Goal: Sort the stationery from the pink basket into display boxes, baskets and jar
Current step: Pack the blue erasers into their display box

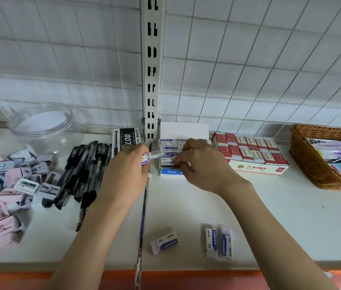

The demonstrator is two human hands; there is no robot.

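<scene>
Left hand: the left hand (128, 162) grips a blue-and-white eraser (152, 156) between curled fingers and thumb, its barcode end up, just left of the eraser box.
Right hand: the right hand (202, 164) reaches into the eraser box with its fingers bent down onto the packed erasers; whether it holds one cannot be told.
Eraser box: a white-and-blue display box (170, 172) stands at the far middle of the shelf with its lid flap (184, 130) upright against the wall, filled with rows of erasers labelled ERASER.
Loose erasers: three more lie on the near shelf, one tilted (164, 240) and a pair (218, 243) lying side by side to its right.
Red box: a display box (255, 153) of red-and-white erasers sits just right of the eraser box.
Wicker basket: a brown basket (310, 160) at the far right holds flat coloured packets.
Pens: black pens (85, 170) lie in a loose pile left of the left hand, with a black pen box (126, 140) marked 007 standing behind them.
Sharpeners: a heap of pink and white sharpeners (8, 185) covers the left of the shelf.
Jar: a clear plastic jar (43, 126) lies on its side at the far left.
Shelf: a white shelf (270, 216) with an orange front edge, backed by a white wire grid and a slotted upright (151, 59).
</scene>
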